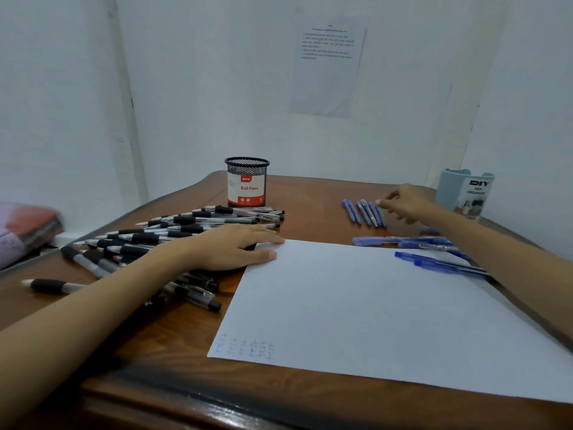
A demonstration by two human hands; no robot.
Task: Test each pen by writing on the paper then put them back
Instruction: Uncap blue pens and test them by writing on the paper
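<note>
A smooth white paper sheet point(372, 305) lies on a glossy brown wooden table point(155, 336), with blue scribbles in its near corner. The left hand point(229, 246) rests flat, fingers straight, on a heap of clear pens with black rubber grips point(173, 234), fingertips touching the sheet's far corner. The right hand point(406, 201) reaches out, fingers curled at a row of slim blue pens point(362, 212); whether they pinch one is unclear. A black mesh cup point(247, 181) stands beyond the left fingers.
</note>
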